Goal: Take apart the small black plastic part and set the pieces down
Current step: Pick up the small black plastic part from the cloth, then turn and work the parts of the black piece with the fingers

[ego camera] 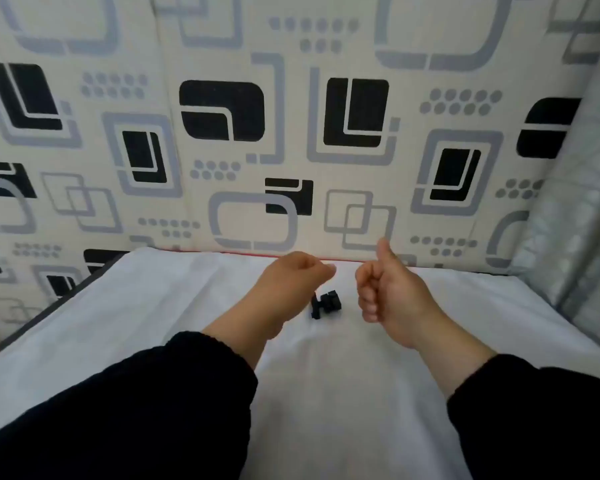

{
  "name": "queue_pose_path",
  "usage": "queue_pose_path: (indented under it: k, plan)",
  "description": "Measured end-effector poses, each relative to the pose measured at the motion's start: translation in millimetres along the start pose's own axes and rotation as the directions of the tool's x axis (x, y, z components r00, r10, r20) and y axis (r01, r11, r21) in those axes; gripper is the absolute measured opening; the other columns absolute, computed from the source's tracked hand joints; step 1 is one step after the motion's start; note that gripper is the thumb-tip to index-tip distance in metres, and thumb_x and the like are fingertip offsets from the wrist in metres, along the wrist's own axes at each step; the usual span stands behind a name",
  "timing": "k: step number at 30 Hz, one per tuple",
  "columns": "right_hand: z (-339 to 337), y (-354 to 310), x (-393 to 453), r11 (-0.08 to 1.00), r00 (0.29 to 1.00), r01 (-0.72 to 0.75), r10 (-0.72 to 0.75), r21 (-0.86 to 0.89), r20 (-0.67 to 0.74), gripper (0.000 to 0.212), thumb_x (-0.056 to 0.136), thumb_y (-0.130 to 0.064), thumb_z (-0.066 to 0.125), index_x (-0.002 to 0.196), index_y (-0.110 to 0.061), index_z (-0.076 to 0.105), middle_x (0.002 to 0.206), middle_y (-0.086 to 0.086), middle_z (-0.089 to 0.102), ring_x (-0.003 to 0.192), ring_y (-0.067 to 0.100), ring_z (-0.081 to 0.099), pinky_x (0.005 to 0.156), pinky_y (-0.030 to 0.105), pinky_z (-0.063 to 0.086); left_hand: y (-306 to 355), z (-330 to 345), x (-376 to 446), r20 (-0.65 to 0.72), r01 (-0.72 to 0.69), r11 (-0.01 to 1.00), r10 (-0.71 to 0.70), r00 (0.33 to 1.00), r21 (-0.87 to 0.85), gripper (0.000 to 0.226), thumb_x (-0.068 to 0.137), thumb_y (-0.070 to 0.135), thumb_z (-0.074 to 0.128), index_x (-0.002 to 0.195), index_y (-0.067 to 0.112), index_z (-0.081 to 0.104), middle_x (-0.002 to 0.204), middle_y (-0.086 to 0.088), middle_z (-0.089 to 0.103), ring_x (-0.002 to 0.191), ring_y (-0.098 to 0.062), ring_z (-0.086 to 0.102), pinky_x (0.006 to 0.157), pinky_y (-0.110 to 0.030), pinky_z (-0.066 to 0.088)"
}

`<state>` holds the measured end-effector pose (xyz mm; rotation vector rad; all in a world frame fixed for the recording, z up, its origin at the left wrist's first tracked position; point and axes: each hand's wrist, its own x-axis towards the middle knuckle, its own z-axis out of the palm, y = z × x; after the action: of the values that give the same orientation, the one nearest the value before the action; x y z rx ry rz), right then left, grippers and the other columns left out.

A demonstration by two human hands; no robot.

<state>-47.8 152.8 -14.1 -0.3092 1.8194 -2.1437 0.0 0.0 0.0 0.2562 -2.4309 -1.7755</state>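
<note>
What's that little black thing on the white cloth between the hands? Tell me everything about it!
The small black plastic part looks like hard, dark plastic. It has a blocky piece on the right and a thinner, upright-looking piece on the left; whether they are joined or already apart is too small to tell. It lies on the white cloth, between the left hand and right hand. Neither hand touches it.

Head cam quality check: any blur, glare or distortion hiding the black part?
Head view: soft, even light, no glare; wide-angle bowing at the edges; overall mild softness, so the black part on the white cloth shows little detail; both the left hand and the right hand are clear of it.
</note>
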Motion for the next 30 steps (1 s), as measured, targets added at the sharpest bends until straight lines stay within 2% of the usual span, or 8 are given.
queue_pose_path:
  k: [2, 4, 7, 11, 15, 21, 26, 30]
  plan:
    - [1, 11, 2, 0.995, 0.993, -0.016, 0.004, -0.096, -0.116, 0.055, 0.085, -0.058, 0.034, 0.056, -0.015, 0.051, 0.040, -0.001, 0.038, 0.037, 0.015, 0.030, 0.042, 0.024, 0.024, -6, 4, 5, -0.043, -0.023, 0.976, 0.033, 0.999, 0.216, 0.017, 0.080, 0.036, 0.059, 0.090, 0.022, 0.059, 0.091, 0.005, 0.060, 0.070, -0.007, 0.053, 0.054, -0.022, 0.039]
    - [-1, 26, 3, 0.977, 0.983, -0.026, -0.014, -0.211, -0.185, 0.048, 0.087, -0.050, 0.037, 0.060, -0.013, 0.051, 0.041, -0.001, 0.039, 0.037, 0.015, 0.033, 0.042, 0.025, 0.027, -19, 9, 11, -0.065, -0.006, 0.934, 0.031, 0.997, 0.357, 0.031, 0.079, 0.037, 0.060, 0.106, 0.023, 0.057, 0.107, 0.002, 0.056, 0.082, -0.009, 0.055, 0.060, -0.022, 0.041]
    - [-5, 37, 4, 0.947, 0.985, 0.019, -0.073, -0.322, -0.156, 0.034, 0.085, -0.040, 0.046, 0.065, -0.014, 0.053, 0.046, -0.002, 0.045, 0.039, 0.015, 0.038, 0.042, 0.026, 0.033, -35, 18, 18, -0.063, -0.034, 0.877, 0.073, 0.995, 0.479, 0.047, 0.076, 0.038, 0.064, 0.119, 0.023, 0.052, 0.125, -0.002, 0.052, 0.113, -0.021, 0.049, 0.083, -0.027, 0.039]
    - [-7, 42, 6, 0.940, 0.990, 0.043, -0.087, -0.338, -0.115, 0.019, 0.082, -0.032, 0.055, 0.073, -0.016, 0.054, 0.055, -0.003, 0.053, 0.041, 0.009, 0.042, 0.041, 0.021, 0.037, -51, 22, 26, 0.040, -0.134, 0.792, 0.138, 0.990, 0.596, 0.061, 0.073, 0.038, 0.065, 0.128, 0.020, 0.046, 0.131, -0.003, 0.051, 0.121, -0.022, 0.046, 0.098, -0.031, 0.037]
    - [-6, 42, 8, 0.937, 0.994, 0.021, -0.058, -0.348, -0.097, 0.013, 0.082, -0.027, 0.056, 0.075, -0.017, 0.055, 0.061, 0.000, 0.058, 0.042, 0.006, 0.046, 0.041, 0.020, 0.040, -55, 21, 31, 0.070, -0.161, 0.759, 0.151, 0.986, 0.632, 0.052, 0.072, 0.036, 0.063, 0.121, 0.022, 0.049, 0.118, -0.002, 0.059, 0.108, -0.024, 0.053, 0.092, -0.037, 0.043]
    - [-6, 40, 14, 0.946, 0.992, -0.040, -0.001, -0.322, -0.127, 0.011, 0.081, -0.026, 0.057, 0.078, -0.015, 0.056, 0.063, 0.000, 0.059, 0.045, 0.009, 0.047, 0.042, 0.022, 0.041, -57, 21, 34, -0.008, -0.202, 0.756, 0.265, 0.964, 0.622, 0.038, 0.076, 0.029, 0.060, 0.114, 0.025, 0.054, 0.113, 0.002, 0.061, 0.102, -0.020, 0.055, 0.083, -0.029, 0.041]
    - [-7, 38, 13, 0.947, 0.995, -0.045, 0.013, -0.318, -0.102, 0.016, 0.082, -0.026, 0.056, 0.090, -0.013, 0.060, 0.066, 0.002, 0.061, 0.046, 0.008, 0.050, 0.043, 0.022, 0.042, -53, 22, 28, -0.015, -0.365, 0.770, 0.437, 0.899, 0.524, 0.038, 0.075, 0.021, 0.065, 0.113, 0.022, 0.057, 0.112, 0.003, 0.063, 0.101, -0.014, 0.056, 0.078, -0.017, 0.034]
    - [-9, 38, 10, 0.948, 0.999, 0.021, -0.033, -0.318, -0.034, 0.014, 0.083, -0.024, 0.056, 0.092, -0.017, 0.064, 0.063, -0.002, 0.062, 0.047, 0.006, 0.051, 0.044, 0.021, 0.043, -50, 23, 23, 0.039, -0.458, 0.743, 0.506, 0.862, 0.488, 0.039, 0.074, 0.020, 0.066, 0.113, 0.022, 0.057, 0.111, 0.004, 0.062, 0.097, -0.011, 0.056, 0.081, -0.024, 0.043]
